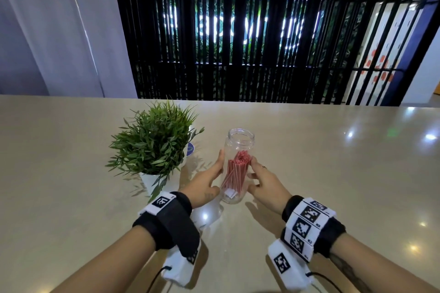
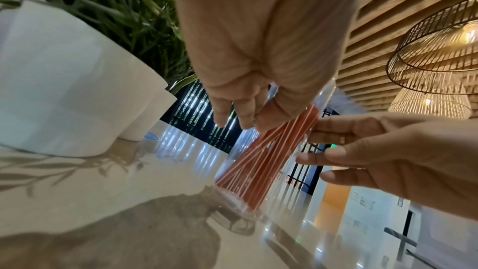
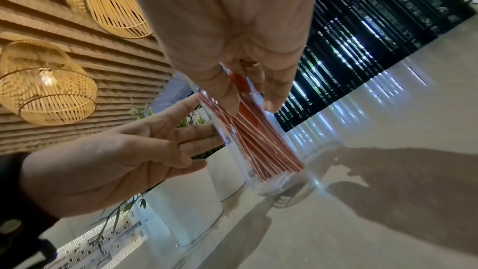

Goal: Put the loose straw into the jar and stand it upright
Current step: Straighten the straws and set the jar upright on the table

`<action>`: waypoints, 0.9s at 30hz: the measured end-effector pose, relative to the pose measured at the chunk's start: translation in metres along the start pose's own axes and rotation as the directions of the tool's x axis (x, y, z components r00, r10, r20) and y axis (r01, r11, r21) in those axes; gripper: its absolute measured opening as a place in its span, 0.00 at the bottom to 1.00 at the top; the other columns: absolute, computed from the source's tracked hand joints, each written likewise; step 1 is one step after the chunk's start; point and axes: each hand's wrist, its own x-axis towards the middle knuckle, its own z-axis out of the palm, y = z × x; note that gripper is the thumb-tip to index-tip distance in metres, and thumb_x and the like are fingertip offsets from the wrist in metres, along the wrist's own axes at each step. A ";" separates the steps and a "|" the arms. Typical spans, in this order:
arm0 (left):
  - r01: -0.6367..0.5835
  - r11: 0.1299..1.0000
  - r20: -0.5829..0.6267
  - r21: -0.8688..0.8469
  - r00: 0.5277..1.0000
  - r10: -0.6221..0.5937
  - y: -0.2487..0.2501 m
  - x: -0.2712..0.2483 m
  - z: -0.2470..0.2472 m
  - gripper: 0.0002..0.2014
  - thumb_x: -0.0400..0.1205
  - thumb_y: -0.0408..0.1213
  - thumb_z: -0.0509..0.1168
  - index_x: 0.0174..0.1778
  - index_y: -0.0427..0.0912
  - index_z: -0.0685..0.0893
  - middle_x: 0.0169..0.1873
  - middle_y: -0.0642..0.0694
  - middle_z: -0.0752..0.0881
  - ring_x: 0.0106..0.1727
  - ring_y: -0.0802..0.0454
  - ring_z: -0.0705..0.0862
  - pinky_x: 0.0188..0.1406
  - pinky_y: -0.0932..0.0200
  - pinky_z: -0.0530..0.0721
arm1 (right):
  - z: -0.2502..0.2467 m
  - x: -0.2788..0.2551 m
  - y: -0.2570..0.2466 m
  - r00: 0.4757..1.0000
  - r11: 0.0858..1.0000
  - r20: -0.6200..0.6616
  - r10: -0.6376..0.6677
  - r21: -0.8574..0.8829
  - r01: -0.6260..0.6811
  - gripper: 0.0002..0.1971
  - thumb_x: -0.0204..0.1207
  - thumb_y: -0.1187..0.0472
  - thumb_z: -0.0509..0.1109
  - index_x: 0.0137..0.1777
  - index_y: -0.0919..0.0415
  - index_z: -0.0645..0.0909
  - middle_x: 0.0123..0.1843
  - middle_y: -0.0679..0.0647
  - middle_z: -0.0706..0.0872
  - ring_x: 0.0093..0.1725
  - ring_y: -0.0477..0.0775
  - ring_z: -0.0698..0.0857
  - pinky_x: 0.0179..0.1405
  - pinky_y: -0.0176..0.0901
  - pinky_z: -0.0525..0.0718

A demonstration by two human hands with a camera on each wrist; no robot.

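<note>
A clear glass jar (image 1: 241, 141) stands upright on the beige table (image 1: 333, 173), mouth open, with a bundle of red-and-white striped straws (image 1: 237, 172) leaning inside it. My left hand (image 1: 209, 179) lies against the jar's left side with straight fingers. My right hand (image 1: 264, 182) touches the right side with its fingertips. In the left wrist view the straws (image 2: 266, 159) fan out inside the jar (image 2: 274, 204), and the right hand's fingers (image 2: 336, 150) reach its wall. The right wrist view shows the left hand's fingers (image 3: 196, 132) flat on the jar (image 3: 282, 183). No straw lies outside the jar.
A green plant (image 1: 152, 143) in a white pot (image 1: 152, 182) stands just left of my left hand. Behind it a second white pot carries a blue sticker (image 1: 189, 149). A black slatted screen (image 1: 238, 54) rises beyond the table's far edge.
</note>
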 end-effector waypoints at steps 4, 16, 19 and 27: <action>0.044 0.998 0.008 -0.038 0.999 -0.044 -0.007 0.009 0.005 0.46 0.75 0.16 0.52 0.77 0.56 0.33 0.82 0.43 0.52 0.80 0.51 0.57 0.79 0.54 0.61 | 0.003 0.008 0.003 1.000 0.999 0.017 0.013 0.032 -0.013 0.33 0.76 0.71 0.63 0.78 0.61 0.53 0.73 0.61 0.73 0.68 0.54 0.74 0.57 0.29 0.70; 0.029 0.998 -0.017 -0.051 0.999 -0.030 -0.022 0.008 0.010 0.45 0.75 0.21 0.52 0.69 0.69 0.33 0.81 0.45 0.55 0.80 0.51 0.58 0.80 0.52 0.59 | 0.015 0.010 0.011 0.998 0.998 0.024 -0.064 -0.013 0.064 0.40 0.71 0.71 0.66 0.79 0.61 0.47 0.75 0.61 0.69 0.74 0.57 0.69 0.73 0.40 0.66; 0.025 0.997 -0.039 -0.069 0.999 -0.027 -0.020 0.008 0.011 0.45 0.75 0.19 0.51 0.68 0.70 0.34 0.81 0.45 0.54 0.80 0.50 0.58 0.79 0.52 0.60 | 0.014 0.010 0.011 0.999 0.999 0.029 -0.034 -0.021 0.035 0.40 0.72 0.70 0.65 0.80 0.61 0.45 0.76 0.62 0.66 0.75 0.60 0.67 0.76 0.51 0.68; 0.116 0.991 -0.161 0.070 0.982 -0.103 -0.013 0.002 0.014 0.41 0.79 0.24 0.54 0.78 0.49 0.33 0.82 0.43 0.49 0.75 0.47 0.67 0.65 0.62 0.66 | 0.006 0.003 0.010 0.992 0.992 -0.001 0.124 -0.022 -0.124 0.35 0.76 0.64 0.64 0.79 0.64 0.49 0.79 0.64 0.62 0.75 0.61 0.67 0.74 0.53 0.69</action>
